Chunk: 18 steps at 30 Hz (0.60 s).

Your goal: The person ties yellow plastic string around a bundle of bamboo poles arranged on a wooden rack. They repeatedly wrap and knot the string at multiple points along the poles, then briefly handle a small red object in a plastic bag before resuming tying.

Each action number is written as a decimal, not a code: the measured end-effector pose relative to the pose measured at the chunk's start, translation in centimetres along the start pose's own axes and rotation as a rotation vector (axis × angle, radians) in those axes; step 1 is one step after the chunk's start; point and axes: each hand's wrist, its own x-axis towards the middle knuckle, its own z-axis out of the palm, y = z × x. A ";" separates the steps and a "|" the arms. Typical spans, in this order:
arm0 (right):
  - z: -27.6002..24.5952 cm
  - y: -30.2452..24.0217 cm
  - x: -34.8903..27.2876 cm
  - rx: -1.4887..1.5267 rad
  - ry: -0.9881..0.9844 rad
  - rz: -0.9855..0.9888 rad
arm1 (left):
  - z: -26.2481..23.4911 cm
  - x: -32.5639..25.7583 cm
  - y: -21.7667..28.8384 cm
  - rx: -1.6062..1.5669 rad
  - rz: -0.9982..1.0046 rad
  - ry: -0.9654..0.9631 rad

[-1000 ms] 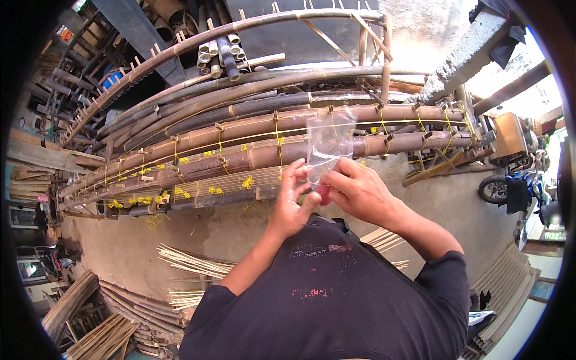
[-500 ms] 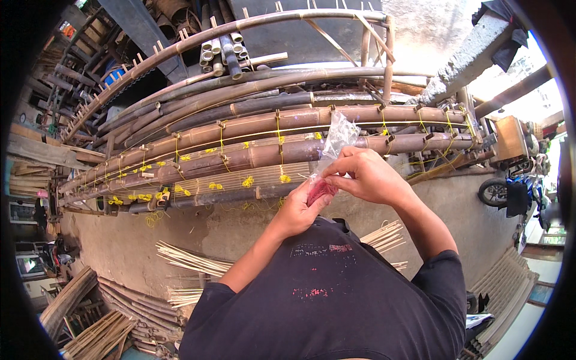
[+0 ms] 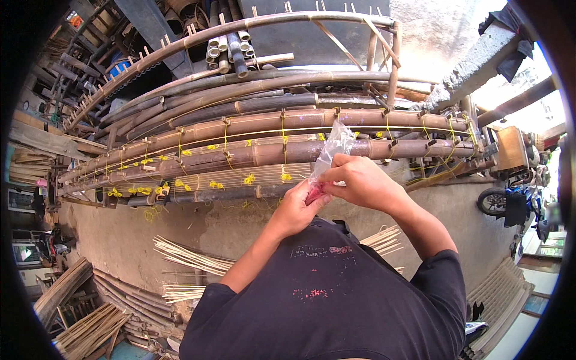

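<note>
Yard | concrete floor (image 3: pixel 120 240) | bamboo frame (image 3: pixel 252 153) | both hands' grip pinching plastic bag (image 3: pixel 336 144)

Tied bamboo poles (image 3: pixel 264 153), split strips (image 3: pixel 186 257)

Small clear plastic bag (image 3: pixel 333 147), crumpled, upright, something pinkish-red at its bottom, pinched between both hands before bamboo poles

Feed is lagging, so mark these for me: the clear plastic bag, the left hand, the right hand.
clear plastic bag (image 3: pixel 335 143), head view, its crinkled upper part.
left hand (image 3: pixel 295 211), head view, back of the hand.
right hand (image 3: pixel 360 183), head view, back of the hand.
</note>
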 end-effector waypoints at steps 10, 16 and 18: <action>-0.5 1.0 0.2 0.336 0.010 0.055 | -0.4 0.1 -0.2 -0.106 -0.042 -0.015; -0.1 3.1 -0.1 0.619 -0.065 0.163 | -0.6 0.2 0.6 -0.176 -0.044 -0.025; 0.0 3.2 -0.1 0.514 -0.038 0.103 | -0.7 0.1 0.8 -0.155 -0.063 -0.041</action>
